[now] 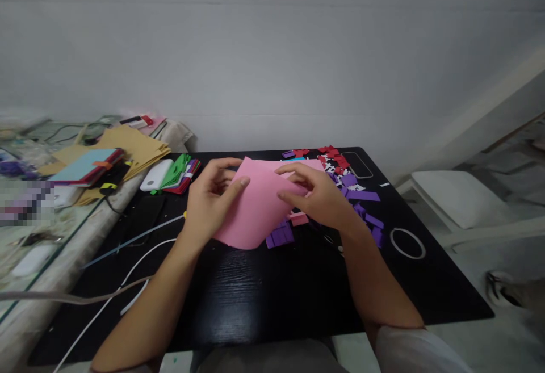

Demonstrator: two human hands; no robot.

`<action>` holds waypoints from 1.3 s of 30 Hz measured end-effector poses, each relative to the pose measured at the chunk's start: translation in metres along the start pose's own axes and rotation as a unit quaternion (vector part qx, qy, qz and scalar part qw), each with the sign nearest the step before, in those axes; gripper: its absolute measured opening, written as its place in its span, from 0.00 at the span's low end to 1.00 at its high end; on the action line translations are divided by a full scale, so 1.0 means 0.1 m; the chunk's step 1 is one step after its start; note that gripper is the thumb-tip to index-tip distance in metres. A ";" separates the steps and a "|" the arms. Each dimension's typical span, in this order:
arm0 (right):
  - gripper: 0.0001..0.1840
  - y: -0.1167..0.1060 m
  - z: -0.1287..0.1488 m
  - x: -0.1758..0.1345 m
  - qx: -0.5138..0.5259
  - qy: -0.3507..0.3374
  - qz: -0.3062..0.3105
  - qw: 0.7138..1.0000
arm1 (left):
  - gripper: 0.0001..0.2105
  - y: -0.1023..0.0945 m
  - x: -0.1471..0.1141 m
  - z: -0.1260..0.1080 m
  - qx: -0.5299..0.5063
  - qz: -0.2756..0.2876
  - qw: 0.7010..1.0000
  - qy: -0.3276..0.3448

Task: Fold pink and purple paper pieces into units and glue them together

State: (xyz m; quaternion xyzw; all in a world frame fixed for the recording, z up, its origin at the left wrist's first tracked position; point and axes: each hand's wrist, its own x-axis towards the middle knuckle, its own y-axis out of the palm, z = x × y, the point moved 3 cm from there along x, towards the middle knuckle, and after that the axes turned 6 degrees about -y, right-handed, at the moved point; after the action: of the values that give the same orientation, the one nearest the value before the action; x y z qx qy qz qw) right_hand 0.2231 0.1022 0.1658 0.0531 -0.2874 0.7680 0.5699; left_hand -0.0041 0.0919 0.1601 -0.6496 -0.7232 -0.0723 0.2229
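Note:
A pink sheet of paper is held up above the black table, bent into a curve. My left hand grips its left side, the thumb lying on the near face and the fingers behind. At the upper right, my right hand pinches the sheet between thumb and fingers. Another piece of pink paper shows behind the right hand. Just below the sheet's right side lie purple paper pieces and a small pink strip.
Red paper scraps and a purple strip lie to the right, near a white ring. Green folded paper rests by a white device on the left. A white cable crosses the table's left side. A white stool stands at right.

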 end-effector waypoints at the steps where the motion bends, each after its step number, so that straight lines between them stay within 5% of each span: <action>1: 0.16 0.00 0.04 -0.02 -0.033 -0.021 -0.002 0.999 | 0.16 0.01 -0.02 -0.01 0.016 0.014 1.000 0.010; 6: 0.14 0.11 0.19 -0.08 -0.022 -0.108 -0.097 0.989 | 0.16 0.09 -0.11 -0.05 0.045 0.069 0.996 0.036; 10: 0.09 0.22 0.21 -0.09 -0.003 -0.112 -0.151 0.982 | 0.16 0.09 -0.17 -0.09 0.071 0.036 0.994 0.078; 20: 0.10 0.22 0.22 -0.11 0.009 -0.094 -0.168 0.981 | 0.09 0.10 -0.22 -0.17 0.132 -0.045 0.981 0.134; 39: 0.08 0.22 0.25 -0.13 -0.016 -0.085 -0.166 0.982 | 0.09 0.08 -0.25 -0.18 0.133 -0.056 0.982 0.121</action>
State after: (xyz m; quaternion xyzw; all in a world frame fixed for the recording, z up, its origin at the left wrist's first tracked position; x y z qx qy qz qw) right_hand 0.2019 0.0747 0.1725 0.1557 -0.3343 0.6504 0.6641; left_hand 0.0095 0.0634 0.1642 -0.5591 -0.7294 -0.0657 0.3886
